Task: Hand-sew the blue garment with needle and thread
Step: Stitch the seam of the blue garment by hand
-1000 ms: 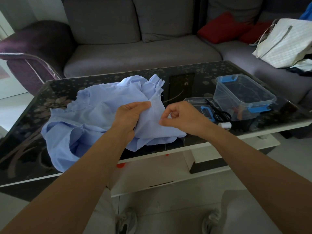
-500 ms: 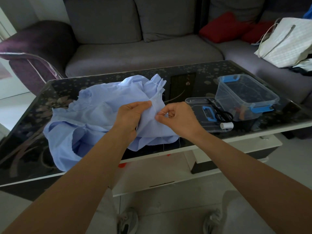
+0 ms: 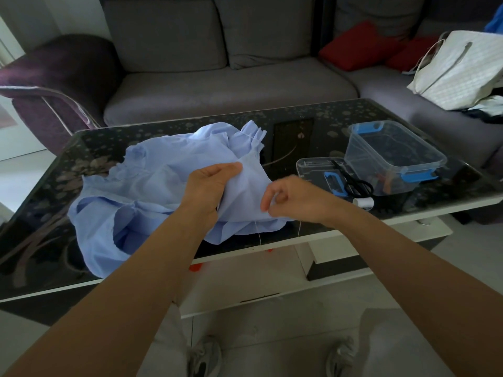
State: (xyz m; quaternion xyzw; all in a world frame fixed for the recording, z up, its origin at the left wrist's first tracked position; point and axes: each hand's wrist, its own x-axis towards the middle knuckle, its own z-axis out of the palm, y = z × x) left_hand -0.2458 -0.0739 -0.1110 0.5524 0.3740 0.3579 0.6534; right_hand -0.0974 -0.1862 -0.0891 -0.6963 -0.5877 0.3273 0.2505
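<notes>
Right hand (image 3: 296, 198) pinches the blue garment (image 3: 152, 186), needle seemingly hidden.

On the counter (image 3: 313, 118): garment (image 3: 152, 186) left, tub (image 3: 394, 159) right
Scissors (image 3: 353, 180) lie on a lid (image 3: 315, 170) just left of the tub; sofa (image 3: 231, 88) behind.

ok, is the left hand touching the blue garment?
Touching. Head view: the left hand grips a fold of the blue garment, thumb on the cloth.
</notes>
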